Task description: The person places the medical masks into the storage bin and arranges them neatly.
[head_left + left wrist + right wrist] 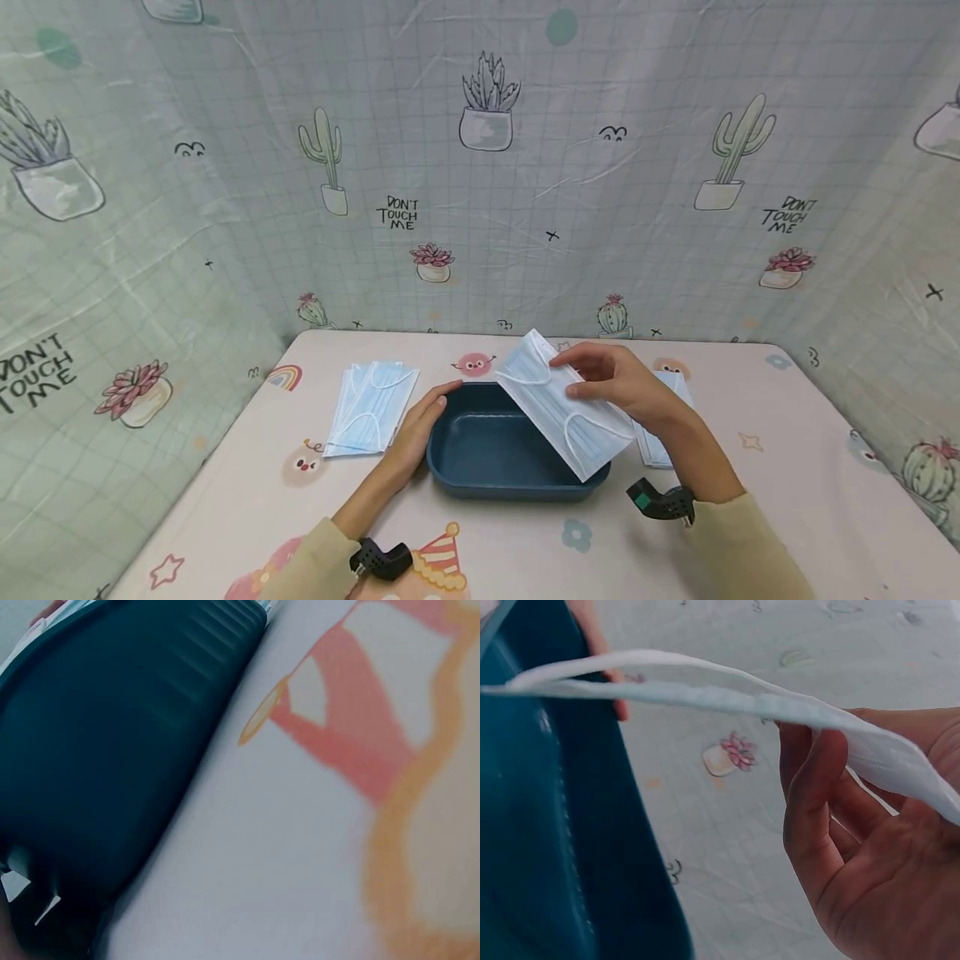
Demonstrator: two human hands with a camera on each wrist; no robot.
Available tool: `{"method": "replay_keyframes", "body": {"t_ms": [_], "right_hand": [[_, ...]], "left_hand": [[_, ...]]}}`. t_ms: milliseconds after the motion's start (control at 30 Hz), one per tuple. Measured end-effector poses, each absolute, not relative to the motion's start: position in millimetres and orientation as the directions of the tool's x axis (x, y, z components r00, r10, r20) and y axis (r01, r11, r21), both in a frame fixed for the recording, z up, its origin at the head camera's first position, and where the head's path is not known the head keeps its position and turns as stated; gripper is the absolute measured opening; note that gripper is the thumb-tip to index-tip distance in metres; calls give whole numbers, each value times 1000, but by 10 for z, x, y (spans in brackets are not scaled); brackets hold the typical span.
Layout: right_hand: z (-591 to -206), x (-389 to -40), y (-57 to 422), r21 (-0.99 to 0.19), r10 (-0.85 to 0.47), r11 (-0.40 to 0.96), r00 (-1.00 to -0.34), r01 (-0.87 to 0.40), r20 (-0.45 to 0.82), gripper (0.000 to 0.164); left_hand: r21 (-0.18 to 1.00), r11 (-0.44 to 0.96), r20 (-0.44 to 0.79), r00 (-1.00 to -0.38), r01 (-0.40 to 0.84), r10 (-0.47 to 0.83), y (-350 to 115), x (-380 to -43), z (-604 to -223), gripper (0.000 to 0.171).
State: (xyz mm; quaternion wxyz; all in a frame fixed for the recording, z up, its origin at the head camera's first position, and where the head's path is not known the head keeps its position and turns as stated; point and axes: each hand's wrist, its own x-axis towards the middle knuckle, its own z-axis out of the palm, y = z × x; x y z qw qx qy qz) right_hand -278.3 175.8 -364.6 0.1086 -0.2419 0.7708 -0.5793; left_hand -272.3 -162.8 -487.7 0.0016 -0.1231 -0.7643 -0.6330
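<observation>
Right hand (618,385): pinches a mask (562,407); I'd grip lightly, pleats flat.
Left hand (416,429): fingers extended along the box (517,492); I'd brace gently.

table (517,567): pale pink top with cartoon prints, incl. rainbow at far left corner, faces, stars, blue flower, striped party hat near front edge. on it: dark blue plastic box (517,493), upright, open top, long side facing front, roughly mid-table. left of box, apart from it: fanned pile of light blue masks (372,408). right of box: more masks (655,450), partly hidden, count unclear.
</observation>
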Motion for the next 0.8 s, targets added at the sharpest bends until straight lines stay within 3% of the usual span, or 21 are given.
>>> {"method": "replay_keyframes", "body": {"t_ms": [500, 800], "right_hand": [[-3916, -2834, 1440, -953, -624, 189, -779, -237, 70, 51], [-4015, -2865, 1319, -942, -548, 222, -831, -250, 92, 32]], "left_hand": [[965, 181, 158, -972, 190, 175, -1633, -2740, -4895, 40], [970, 162, 153, -971, 183, 184, -1629, -2728, -4880, 41]]}}
